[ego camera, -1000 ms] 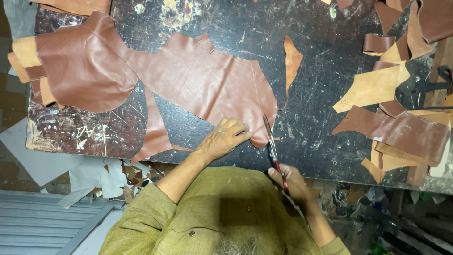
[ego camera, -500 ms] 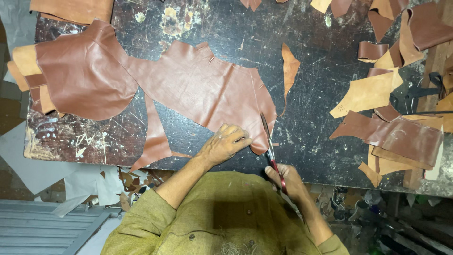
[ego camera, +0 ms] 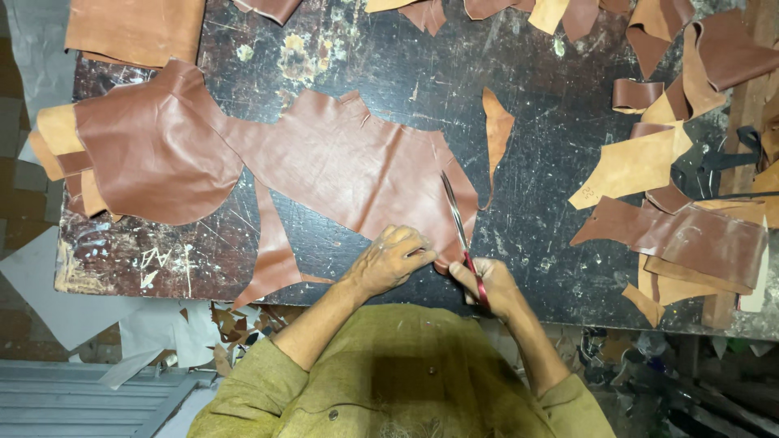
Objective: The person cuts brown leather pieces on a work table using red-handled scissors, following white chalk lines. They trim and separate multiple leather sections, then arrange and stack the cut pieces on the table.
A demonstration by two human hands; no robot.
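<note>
At the bottom centre of the frame one person in an olive-green shirt (ego camera: 398, 381) leans over a dark, scratched worktop (ego camera: 389, 81), both forearms reaching up the picture. The right hand (ego camera: 489, 285), just right of centre, is closed round the red handles of one pair of scissors (ego camera: 459, 229), whose two long blades point up and slightly left and lie on the right edge of a big brown leather hide (ego camera: 341, 166). The left hand (ego camera: 393, 259), just left of the scissors, presses down on the hide's lower edge with fingers curled together, fingertips close to the blades. The hide is one piece, spreading from the centre to the left of the frame, where it widens into a rounded lobe; one narrow tail of it hangs down toward the worktop's near edge at lower left. Just right of the blades lies one slim tan leather sliver (ego camera: 495, 130), apart from the hide. Under the hide's left lobe a few tan offcuts (ego camera: 57, 142) stick out. On the right of the frame sits a loose heap of brown and tan leather pieces (ego camera: 690, 235), too overlapped to count, with one dark strap (ego camera: 722, 162) among them. Along the top edge more scraps (ego camera: 560, 12) lie in a row, and one flat tan sheet (ego camera: 134, 28) fills the upper left corner. Below the worktop at lower left, pale paper sheets (ego camera: 57, 308) lie on the floor.
</note>
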